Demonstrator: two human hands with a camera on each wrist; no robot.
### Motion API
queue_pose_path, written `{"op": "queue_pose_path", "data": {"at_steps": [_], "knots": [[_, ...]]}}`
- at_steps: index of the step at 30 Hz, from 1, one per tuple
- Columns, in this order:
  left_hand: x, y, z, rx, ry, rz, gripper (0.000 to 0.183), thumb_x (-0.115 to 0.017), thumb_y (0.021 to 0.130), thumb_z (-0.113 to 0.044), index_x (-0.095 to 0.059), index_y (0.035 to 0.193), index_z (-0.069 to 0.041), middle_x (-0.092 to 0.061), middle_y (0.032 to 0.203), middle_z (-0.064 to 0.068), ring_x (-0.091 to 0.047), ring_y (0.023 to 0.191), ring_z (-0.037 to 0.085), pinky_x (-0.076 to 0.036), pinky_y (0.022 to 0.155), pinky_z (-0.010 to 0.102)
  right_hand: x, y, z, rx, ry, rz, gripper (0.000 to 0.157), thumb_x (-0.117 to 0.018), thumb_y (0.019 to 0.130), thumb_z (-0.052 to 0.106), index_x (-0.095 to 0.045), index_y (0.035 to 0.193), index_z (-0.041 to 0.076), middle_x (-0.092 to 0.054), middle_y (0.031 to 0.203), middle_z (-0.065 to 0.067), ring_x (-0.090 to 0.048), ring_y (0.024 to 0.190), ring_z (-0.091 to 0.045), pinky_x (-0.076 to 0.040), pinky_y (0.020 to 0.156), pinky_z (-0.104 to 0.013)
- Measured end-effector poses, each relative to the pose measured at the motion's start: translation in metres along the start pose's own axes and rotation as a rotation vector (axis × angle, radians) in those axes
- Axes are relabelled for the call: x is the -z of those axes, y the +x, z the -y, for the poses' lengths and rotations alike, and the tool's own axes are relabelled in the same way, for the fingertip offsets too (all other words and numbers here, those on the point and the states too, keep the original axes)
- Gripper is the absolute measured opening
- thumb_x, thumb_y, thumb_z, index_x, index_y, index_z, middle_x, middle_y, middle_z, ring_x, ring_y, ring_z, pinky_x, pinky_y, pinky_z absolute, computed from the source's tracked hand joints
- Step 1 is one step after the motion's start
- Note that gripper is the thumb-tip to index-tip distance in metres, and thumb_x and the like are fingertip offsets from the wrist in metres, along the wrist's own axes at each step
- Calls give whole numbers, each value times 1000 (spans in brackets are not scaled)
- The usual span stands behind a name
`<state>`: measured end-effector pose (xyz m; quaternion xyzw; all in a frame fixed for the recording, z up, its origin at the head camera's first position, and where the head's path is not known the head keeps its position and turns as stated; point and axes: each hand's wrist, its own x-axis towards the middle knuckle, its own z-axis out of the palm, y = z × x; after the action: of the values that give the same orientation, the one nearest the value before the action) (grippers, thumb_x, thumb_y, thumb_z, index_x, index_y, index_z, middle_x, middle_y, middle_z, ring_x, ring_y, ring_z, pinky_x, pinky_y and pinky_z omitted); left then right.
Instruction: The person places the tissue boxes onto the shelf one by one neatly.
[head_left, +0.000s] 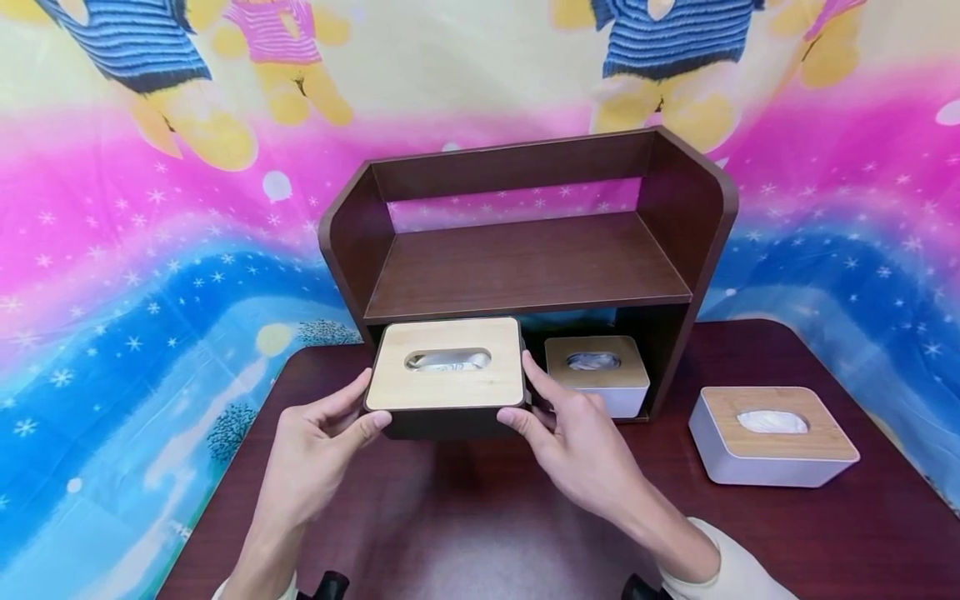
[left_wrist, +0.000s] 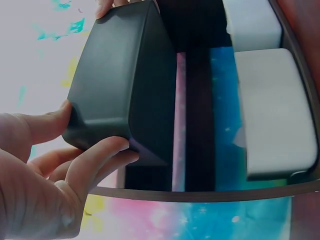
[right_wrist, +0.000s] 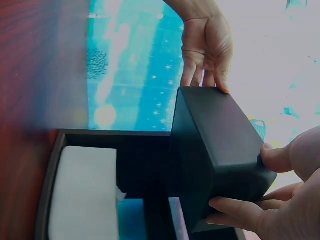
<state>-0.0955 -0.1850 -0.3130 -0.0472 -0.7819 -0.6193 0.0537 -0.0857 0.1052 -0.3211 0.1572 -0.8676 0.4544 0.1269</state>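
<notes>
A black tissue box (head_left: 442,392) with a pale wooden lid is held between both hands, in front of the shelf's lower compartment. Its slot shows clear, shiny wrapping. My left hand (head_left: 300,462) grips the left end, thumb at the near corner and fingers along the side. At the opposite end, my right hand (head_left: 588,446) pinches the box the same way. The wrist views show the black underside tilted up. A white tissue box with a wooden lid (head_left: 596,379) sits at the right of the lower compartment. Another white box (left_wrist: 277,115) stands left of it, hidden behind the black box in the head view.
The dark brown desktop shelf (head_left: 525,262) has a bare upper board and raised side panels. Right of it, on the dark red table (head_left: 487,533), stands another white tissue box with a wooden lid (head_left: 776,437). A printed colourful cloth (head_left: 112,333) hangs behind.
</notes>
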Motion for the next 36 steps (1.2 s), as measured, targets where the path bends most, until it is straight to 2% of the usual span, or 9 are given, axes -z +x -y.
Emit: {"op": "queue_pose_path", "data": {"at_steps": [5,12,16,19,21,26,28,31,36], "knots": [[4,1,-11,-8,5,-1,63,-82,94,-4,-58,152,-5,-61,153,16,-74,111,-4,-63,87,22,5,6,6,17,-19,1,77,-80,99,31,-45,161,3,-65,149,-13,-67,84,-8,-55,78,-28],[9,1,-24,-41,43,-18,61,-83,94,-7,-59,151,-7,-66,147,19,-77,104,-2,-63,85,21,14,13,17,24,-17,21,78,-80,99,31,-44,161,1,-73,137,-11,-58,68,-3,-52,68,-23],[14,3,-32,-66,95,-23,61,-84,95,-13,-61,151,-10,-68,144,19,-79,100,0,-63,85,20,20,17,26,23,-41,17,78,-80,99,34,-44,162,4,-80,98,-2,-40,52,-2,-46,59,-23],[17,6,-39,-83,114,-19,59,-84,95,-15,-62,150,-12,-69,143,18,-79,101,0,-63,85,20,24,21,32,33,-67,6,77,-78,100,37,-45,163,8,-60,65,5,-33,49,-2,-42,56,-25],[19,9,-44,-89,117,-20,58,-83,96,-15,-62,150,-12,-70,141,18,-79,101,0,-64,84,21,28,23,36,34,-72,5,77,-78,100,39,-45,163,9,-55,61,5,-34,48,-2,-42,55,-25],[22,13,-56,-120,116,-35,56,-82,96,-10,-64,148,-11,-72,139,20,-79,99,0,-64,83,23,37,28,45,48,-85,-4,75,-77,101,41,-47,162,10,-77,82,-2,-45,50,-4,-46,60,-25],[22,15,-61,-127,109,-41,55,-82,96,-9,-64,148,-10,-71,140,21,-79,97,-1,-64,82,23,39,30,48,51,-94,-2,75,-76,101,41,-46,163,11,-73,75,1,-44,49,-6,-45,57,-26],[22,17,-67,-128,94,-45,55,-81,96,-8,-64,148,-10,-69,142,22,-78,98,-2,-64,83,22,42,34,51,54,-114,-1,75,-74,102,43,-45,164,13,-47,54,6,-35,46,-7,-37,50,-28],[21,24,-72,-131,119,-31,57,-81,98,-16,-61,151,-12,-66,148,17,-76,105,-4,-63,85,21,44,43,53,52,-140,-18,73,-73,103,45,-46,163,15,-34,51,7,-31,46,-9,-32,45,-30]]}}
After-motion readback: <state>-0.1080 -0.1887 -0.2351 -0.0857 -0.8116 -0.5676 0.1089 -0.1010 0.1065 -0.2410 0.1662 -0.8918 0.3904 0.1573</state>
